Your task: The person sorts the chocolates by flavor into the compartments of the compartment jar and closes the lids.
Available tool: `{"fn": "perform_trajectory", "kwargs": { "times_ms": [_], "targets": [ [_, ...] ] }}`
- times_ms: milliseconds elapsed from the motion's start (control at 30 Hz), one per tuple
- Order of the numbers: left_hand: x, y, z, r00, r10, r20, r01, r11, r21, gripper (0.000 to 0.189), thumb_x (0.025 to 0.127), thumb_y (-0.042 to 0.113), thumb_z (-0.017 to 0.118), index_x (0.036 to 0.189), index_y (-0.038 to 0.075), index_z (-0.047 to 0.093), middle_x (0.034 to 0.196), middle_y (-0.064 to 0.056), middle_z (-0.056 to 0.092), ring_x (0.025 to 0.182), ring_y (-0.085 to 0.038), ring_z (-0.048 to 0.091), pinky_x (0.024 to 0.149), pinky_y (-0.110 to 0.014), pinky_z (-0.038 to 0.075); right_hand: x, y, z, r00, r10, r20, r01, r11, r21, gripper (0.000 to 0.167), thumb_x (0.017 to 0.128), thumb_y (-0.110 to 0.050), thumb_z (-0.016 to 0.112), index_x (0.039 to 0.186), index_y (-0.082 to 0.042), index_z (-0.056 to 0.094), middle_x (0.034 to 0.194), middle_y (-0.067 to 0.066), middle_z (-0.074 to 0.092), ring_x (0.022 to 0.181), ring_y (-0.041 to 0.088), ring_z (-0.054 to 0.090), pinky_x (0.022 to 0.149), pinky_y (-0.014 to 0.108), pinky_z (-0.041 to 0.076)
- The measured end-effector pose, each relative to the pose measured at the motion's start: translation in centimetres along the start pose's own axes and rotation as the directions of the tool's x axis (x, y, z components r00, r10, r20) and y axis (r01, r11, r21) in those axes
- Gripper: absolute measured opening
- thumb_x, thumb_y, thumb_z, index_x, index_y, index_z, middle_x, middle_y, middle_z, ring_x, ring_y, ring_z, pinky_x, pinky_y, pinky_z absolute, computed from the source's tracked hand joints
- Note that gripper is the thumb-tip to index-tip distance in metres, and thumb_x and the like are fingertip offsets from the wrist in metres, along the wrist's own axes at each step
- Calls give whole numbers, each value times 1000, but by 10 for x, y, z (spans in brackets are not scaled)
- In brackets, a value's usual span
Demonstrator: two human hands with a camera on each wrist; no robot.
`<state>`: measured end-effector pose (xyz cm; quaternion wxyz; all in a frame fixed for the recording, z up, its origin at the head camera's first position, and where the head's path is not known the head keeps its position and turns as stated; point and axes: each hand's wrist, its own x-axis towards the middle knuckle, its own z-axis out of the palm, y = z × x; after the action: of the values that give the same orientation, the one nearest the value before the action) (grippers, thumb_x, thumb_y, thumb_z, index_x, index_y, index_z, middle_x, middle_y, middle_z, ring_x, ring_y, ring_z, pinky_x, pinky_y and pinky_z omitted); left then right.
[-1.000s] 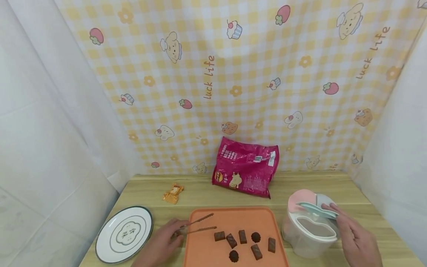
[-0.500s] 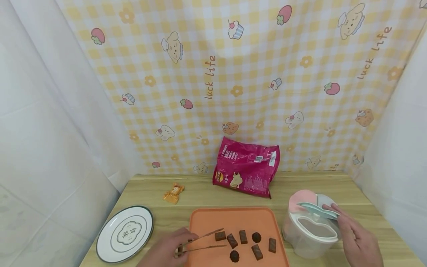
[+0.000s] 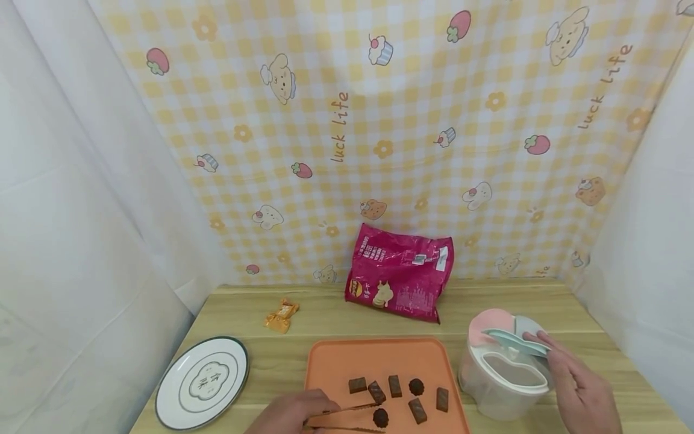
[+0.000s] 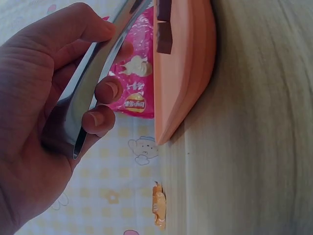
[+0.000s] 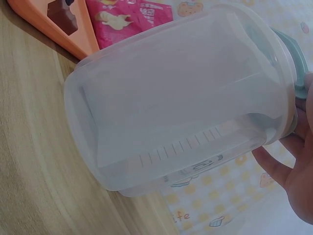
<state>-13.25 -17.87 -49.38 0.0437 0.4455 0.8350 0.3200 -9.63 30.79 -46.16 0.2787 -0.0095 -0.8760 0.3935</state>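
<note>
In the head view my left hand [image 3: 293, 413] holds metal tongs [image 3: 349, 409] over the orange tray [image 3: 379, 355]. The arms of the tongs are spread, one on either side of a round dark chocolate [image 3: 381, 417]. My left wrist view shows thumb and fingers curled round the tongs [image 4: 90, 81]. At the right, my right hand [image 3: 582, 386] holds up the mint-green flap lid [image 3: 517, 342] of a clear divided storage container [image 3: 493, 395], and one of its openings lies exposed. The inside of the container [image 5: 181, 98] looks blurred in the right wrist view.
Several more chocolates, such as a rectangular one [image 3: 417, 410], lie on the tray. A white plate [image 3: 176, 386] stands at the left. Behind it is an orange-wrapped candy [image 3: 282, 314]. A magenta snack bag [image 3: 398, 271] leans against the checked curtain [image 3: 412, 163] at the back.
My left hand has brought the tongs right and nearer the front, from the tray's left edge to the round chocolate. The right hand and flap lid stay in place.
</note>
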Motion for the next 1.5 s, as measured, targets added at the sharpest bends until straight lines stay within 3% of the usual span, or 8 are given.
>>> {"fn": "perform_trajectory", "kwargs": {
  "times_ms": [200, 467, 767, 1033, 1200, 1333, 1500],
  "targets": [
    [1, -1, 1, 1000, 18, 23, -19, 999, 26, 28, 103, 26, 65, 123, 10, 74, 110, 7, 71, 97, -2, 63, 76, -16, 49, 0, -1, 1, 1000, 2, -4, -2, 1000, -7, 33, 110, -20, 49, 135, -16, 71, 138, -31, 53, 122, -21, 42, 95, 0, 26],
    [2, -6, 4, 999, 48, 10, -48, 999, 16, 32, 92, 2, 70, 122, 9, 76, 106, 7, 73, 94, 2, 63, 73, -12, 47, 0, -1, 1, 1000, -15, -12, 15, 1000, 0, 32, 110, -18, 50, 134, -14, 71, 138, -29, 54, 123, -20, 43, 96, 0, 27],
    [2, -10, 5, 999, 49, 21, -49, 999, -3, 31, 94, 3, 69, 123, 8, 76, 112, 4, 73, 98, -1, 65, 75, -12, 48, 0, 0, 2, 999, -47, -27, 47, 999, 20, 31, 109, -14, 51, 132, -11, 72, 136, -23, 60, 125, -17, 45, 96, 1, 29],
    [7, -5, 2, 994, 107, -7, -108, 992, -60, 32, 98, 4, 66, 129, 7, 72, 117, 0, 73, 103, -5, 66, 80, -16, 50, 0, -2, 1, 999, -36, -10, 36, 999, -2, 32, 110, -16, 49, 134, -13, 71, 137, -29, 55, 125, -19, 43, 96, 0, 27],
    [22, 14, -5, 993, 88, -76, -88, 996, 3, 37, 94, 2, 69, 129, 12, 74, 120, 3, 72, 101, -1, 64, 78, -15, 50, 0, -2, 0, 1000, -8, 4, 8, 1000, -6, 33, 111, -19, 48, 136, -15, 69, 137, -30, 53, 123, -21, 42, 95, 0, 27],
    [45, 36, -6, 989, 47, -143, -45, 999, 19, 38, 96, 6, 69, 131, 21, 73, 123, 9, 70, 103, 0, 63, 79, -15, 50, 0, 0, -1, 1000, -9, 8, 9, 1000, -11, 34, 111, -20, 48, 137, -15, 69, 139, -30, 52, 123, -21, 41, 95, -1, 26],
    [76, 57, -4, 960, 100, -262, -110, 994, -26, 42, 94, 0, 70, 130, 21, 73, 119, 9, 71, 89, 2, 59, 67, -11, 47, 0, 1, 0, 1000, -21, -3, 21, 1000, -7, 33, 111, -19, 48, 136, -15, 70, 139, -29, 53, 123, -20, 42, 96, 0, 27]
  ]
}}
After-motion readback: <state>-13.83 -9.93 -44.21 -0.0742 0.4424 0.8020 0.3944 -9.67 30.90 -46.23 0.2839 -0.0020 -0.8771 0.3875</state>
